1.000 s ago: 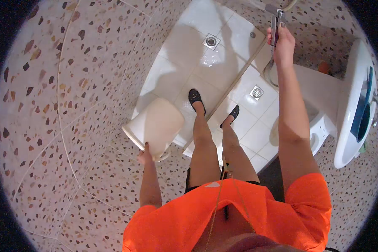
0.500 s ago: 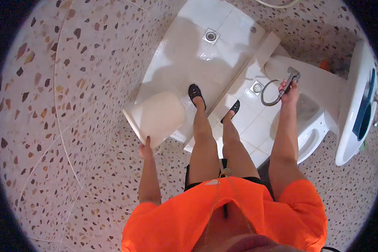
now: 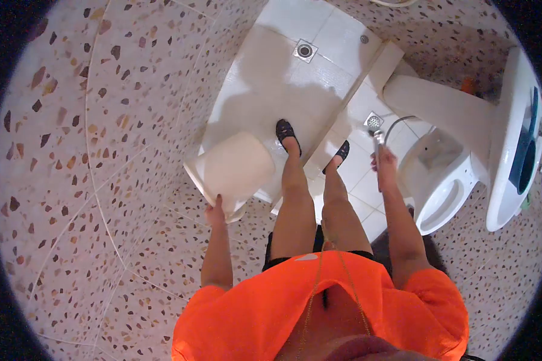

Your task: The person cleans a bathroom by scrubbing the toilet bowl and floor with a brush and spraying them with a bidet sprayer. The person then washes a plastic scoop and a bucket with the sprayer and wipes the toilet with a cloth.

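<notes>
A white plastic bin (image 3: pixel 238 165) hangs tilted on its side, with its rim towards the lower left. My left hand (image 3: pixel 215 212) grips that rim, thumb on the outer wall and the other fingers mostly hidden. The bin's inside is out of sight. In my right hand (image 3: pixel 386 168) is a metal hand sprayer (image 3: pixel 379 139), its head pointing away from me. From the sprayer a grey hose (image 3: pixel 394 123) curves off to the right. I cannot make out any water coming from it.
Right of the sprayer stands a white toilet (image 3: pixel 442 204), beside a white sink (image 3: pixel 503 192). A raised ledge (image 3: pixel 349 102) crosses the wet tiled floor between my feet. One drain (image 3: pixel 305 51) lies far ahead, another (image 3: pixel 373 121) near the sprayer. Speckled walls (image 3: pixel 54 150) stand close on the left.
My right hand has moved left and towards my body with the sprayer, whose head has turned. The bin has shifted slightly right in view, still held by my left hand.
</notes>
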### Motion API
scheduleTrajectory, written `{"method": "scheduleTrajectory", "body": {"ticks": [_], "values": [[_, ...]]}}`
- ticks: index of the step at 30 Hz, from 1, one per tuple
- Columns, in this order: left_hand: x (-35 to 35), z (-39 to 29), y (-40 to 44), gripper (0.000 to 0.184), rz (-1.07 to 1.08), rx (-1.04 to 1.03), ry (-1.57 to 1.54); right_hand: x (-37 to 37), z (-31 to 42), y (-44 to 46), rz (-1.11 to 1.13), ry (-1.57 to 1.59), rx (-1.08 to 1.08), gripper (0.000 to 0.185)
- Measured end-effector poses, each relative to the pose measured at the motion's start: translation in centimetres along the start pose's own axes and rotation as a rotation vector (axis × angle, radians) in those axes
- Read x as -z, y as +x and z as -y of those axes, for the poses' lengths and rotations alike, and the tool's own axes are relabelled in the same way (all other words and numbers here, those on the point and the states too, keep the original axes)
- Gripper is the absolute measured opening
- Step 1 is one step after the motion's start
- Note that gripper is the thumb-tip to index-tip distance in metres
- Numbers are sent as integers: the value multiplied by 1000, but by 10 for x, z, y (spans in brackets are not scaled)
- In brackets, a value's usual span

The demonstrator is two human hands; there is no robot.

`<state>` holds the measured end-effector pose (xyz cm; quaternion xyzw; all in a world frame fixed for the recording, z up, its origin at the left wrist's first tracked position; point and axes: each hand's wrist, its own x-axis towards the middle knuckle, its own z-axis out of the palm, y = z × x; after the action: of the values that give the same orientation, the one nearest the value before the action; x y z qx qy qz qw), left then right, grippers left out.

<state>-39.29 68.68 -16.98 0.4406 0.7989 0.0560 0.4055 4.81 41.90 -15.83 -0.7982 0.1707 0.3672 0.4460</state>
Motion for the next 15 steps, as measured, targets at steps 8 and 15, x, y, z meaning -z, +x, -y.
{"method": "scheduleTrajectory", "body": {"ticks": [8,15], "values": [[18,-19,0,39,21,46,217,-65,-25,-78,319,-695,537,32],[49,-47,-15,41,105,45,374,-61,23,-74,243,-726,369,32]]}}
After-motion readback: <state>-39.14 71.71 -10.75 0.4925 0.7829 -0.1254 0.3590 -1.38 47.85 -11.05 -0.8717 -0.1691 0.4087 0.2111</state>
